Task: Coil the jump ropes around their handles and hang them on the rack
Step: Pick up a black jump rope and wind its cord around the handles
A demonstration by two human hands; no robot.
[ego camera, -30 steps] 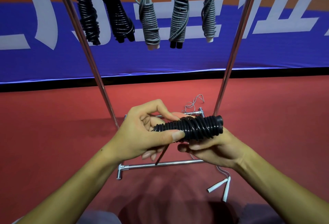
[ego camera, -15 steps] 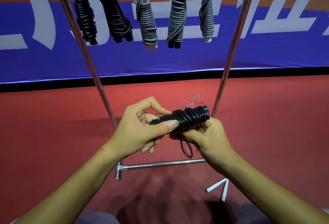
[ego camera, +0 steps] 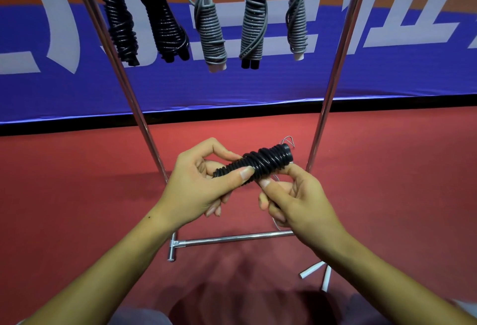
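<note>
A black jump rope [ego camera: 260, 162] is coiled tightly around its handles and lies tilted, its right end higher. My left hand [ego camera: 198, 185] grips its lower left end between thumb and fingers. My right hand [ego camera: 291, 195] holds the bundle from below near its middle, thumb against the coils. Behind the hands stands the metal rack [ego camera: 333, 77]. Several coiled ropes hang from its top: two black ones [ego camera: 160, 17] at the left and three grey ones [ego camera: 209, 28] to their right.
A loose grey rope with white handles [ego camera: 313, 270] lies on the red floor at the lower right, its cord [ego camera: 287, 140] showing behind the bundle. The rack's base bar [ego camera: 232, 238] runs across the floor under my hands. A blue banner [ego camera: 387, 77] backs the scene.
The bundle has tilted up at its right end. My right hand shifted from cupping the bundle's right end to holding it from below near the middle. The dangling rope tail is no longer seen.
</note>
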